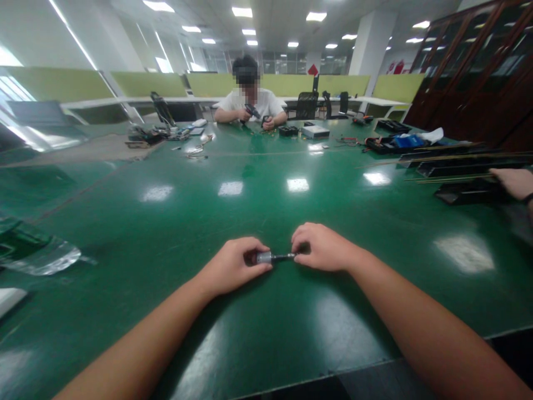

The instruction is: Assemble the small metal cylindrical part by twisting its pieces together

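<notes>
Head view, and what I see first is two bare hands facing each other low over a green table, a narrow gap between them. They are joined only by a small grey-ended rod, which lies level across that gap. The left hand has its thumb and forefinger closed around the thick grey cylinder at one end. The right hand pinches the tip of the thin dark shaft at the other, fingers curled in; I cannot make out what the rod is.

Well off to the left of the left hand sits a clear bottle with a green label, with a white object nearer the person. Far to the right of the right hand, somebody else's hand is on a black tray, with thin rods just beyond. Straight ahead of both hands, across the table, a co-worker in a white shirt holds a dark tool, near a flat grey box.
</notes>
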`<move>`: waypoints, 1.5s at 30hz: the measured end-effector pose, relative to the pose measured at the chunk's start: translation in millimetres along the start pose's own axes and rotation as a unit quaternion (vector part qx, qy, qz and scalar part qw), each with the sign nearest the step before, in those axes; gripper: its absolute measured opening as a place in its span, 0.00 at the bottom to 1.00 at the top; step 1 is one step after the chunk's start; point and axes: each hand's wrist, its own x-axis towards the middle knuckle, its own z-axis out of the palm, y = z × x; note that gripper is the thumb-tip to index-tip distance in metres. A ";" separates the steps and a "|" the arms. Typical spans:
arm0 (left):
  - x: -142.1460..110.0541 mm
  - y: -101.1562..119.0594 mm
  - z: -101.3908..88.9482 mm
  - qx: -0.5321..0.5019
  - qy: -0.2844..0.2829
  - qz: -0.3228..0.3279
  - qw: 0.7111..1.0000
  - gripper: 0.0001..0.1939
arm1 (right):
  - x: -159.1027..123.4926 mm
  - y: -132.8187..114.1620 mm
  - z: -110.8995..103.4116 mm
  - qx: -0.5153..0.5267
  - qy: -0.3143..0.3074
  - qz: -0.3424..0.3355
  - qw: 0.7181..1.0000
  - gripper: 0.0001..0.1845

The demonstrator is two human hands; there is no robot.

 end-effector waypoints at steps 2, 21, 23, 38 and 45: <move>0.0 -0.1 0.1 0.002 0.002 0.002 1.000 0.12 | -0.3 -0.3 -0.9 -0.001 -0.001 0.001 1.000 0.04; -1.1 -2.2 1.5 -0.001 0.002 0.005 1.000 0.12 | -3.1 4.0 -12.9 -0.016 -0.042 0.028 0.999 0.04; -1.2 -1.7 1.7 -0.001 0.001 0.003 1.000 0.12 | -2.5 2.1 -11.1 -0.016 -0.041 0.023 0.999 0.05; -2.0 2.6 6.0 0.002 0.022 0.031 0.999 0.08 | 14.9 -16.5 33.3 0.055 0.044 -0.034 0.997 0.05; -0.8 0.0 7.2 0.020 0.027 0.032 0.999 0.12 | 12.8 -16.0 31.2 0.047 0.039 -0.025 0.998 0.07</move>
